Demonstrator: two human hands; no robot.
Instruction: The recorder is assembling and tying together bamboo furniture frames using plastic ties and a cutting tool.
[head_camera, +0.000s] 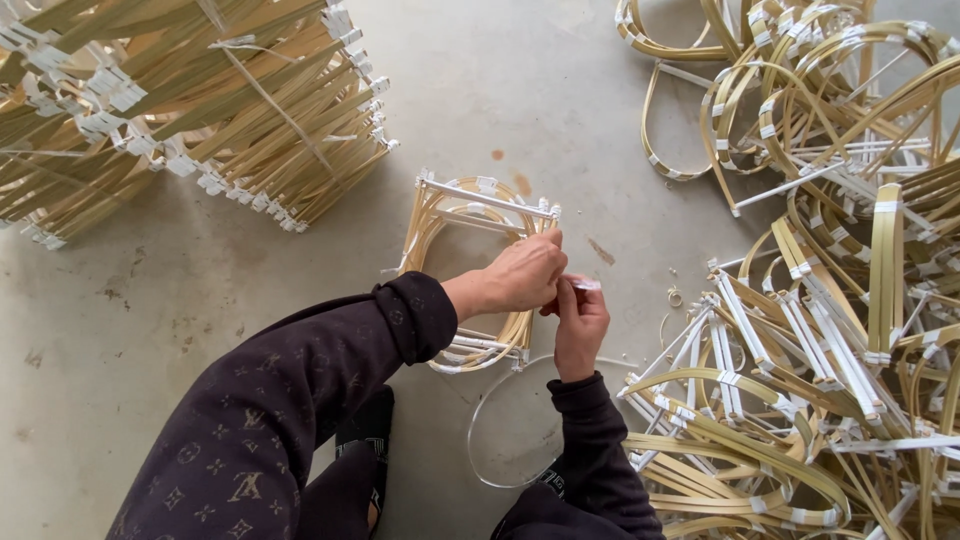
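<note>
We pinch white tape (584, 285) with right hand (580, 325) fingertips; left hand (520, 275) fingers curl closed beside it, over bamboo frames (470, 215). Frame piles (820, 300) right.

A small stack of bent bamboo frames (478, 262) lies flat on the floor near the middle of the scene. Each is a pale yellow strip curved into a loop, closed by a straight bar along its far edge and bound with white tape at the joints. The frames lie one on another, their edges roughly aligned. A short piece of white tape (584, 285) is pinched just right of the stack's right side. A thin clear ring (480, 420) lies flat just near of the stack.
</note>
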